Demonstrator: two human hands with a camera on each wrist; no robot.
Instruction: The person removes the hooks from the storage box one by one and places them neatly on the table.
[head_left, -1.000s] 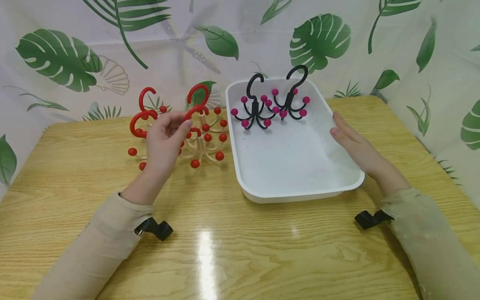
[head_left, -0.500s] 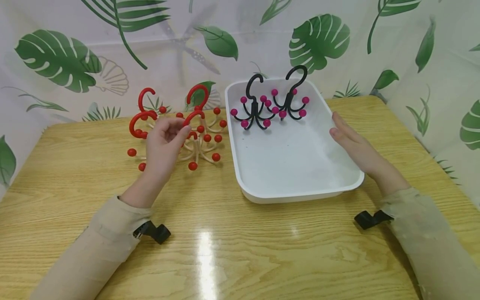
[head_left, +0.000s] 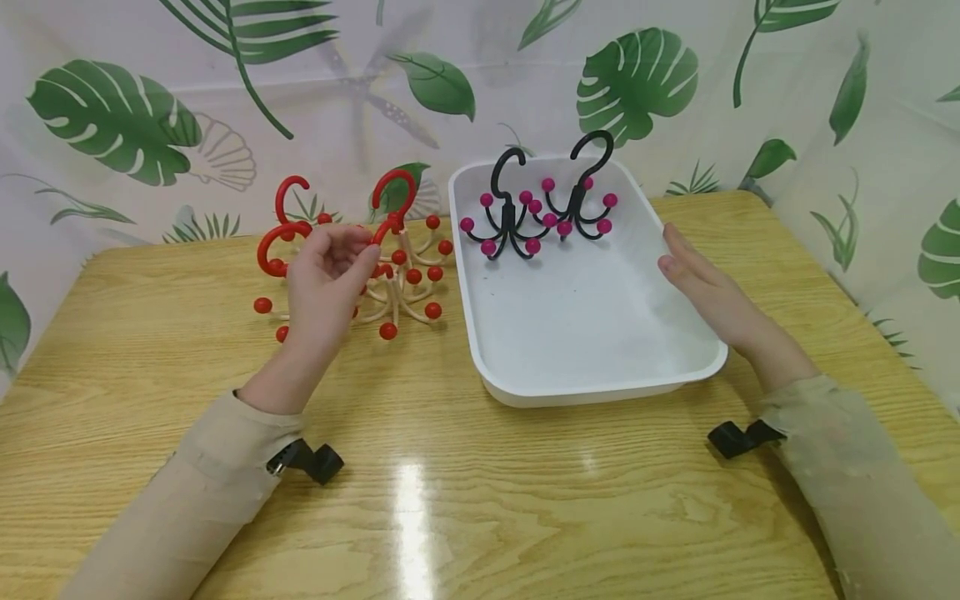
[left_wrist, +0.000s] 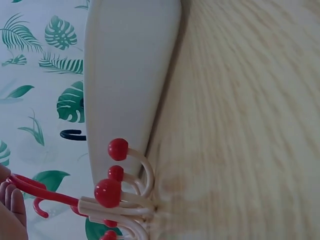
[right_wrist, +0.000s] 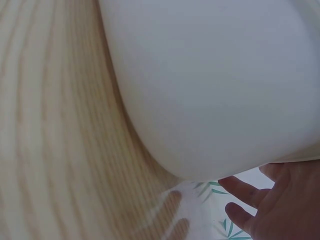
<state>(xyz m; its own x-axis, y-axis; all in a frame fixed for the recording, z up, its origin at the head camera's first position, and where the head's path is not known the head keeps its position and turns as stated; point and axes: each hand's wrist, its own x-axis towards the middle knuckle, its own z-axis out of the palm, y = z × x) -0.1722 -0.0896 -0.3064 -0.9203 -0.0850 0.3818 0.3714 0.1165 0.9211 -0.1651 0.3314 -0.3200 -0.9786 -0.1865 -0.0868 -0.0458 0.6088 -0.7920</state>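
Observation:
My left hand pinches the red hook of a cream multi-arm hanger between thumb and fingers. This hanger has curved arms tipped with red balls; in the left wrist view, the arms of the held hanger reach down close to the wood. Just behind it stands a similar hanger with a red hook. More red hooks show to the left, their lower parts partly hidden by my hand. My right hand rests with fairly straight fingers along the right rim of a white plastic tray.
Two black hangers with magenta balls, one nearer the left and one farther right, stand at the tray's far end. A wooden table carries everything. Behind it hangs a leaf-print cloth.
My left hand and the hanger it pinches have shifted slightly left and down from one second ago. My right hand stays at the tray's rim.

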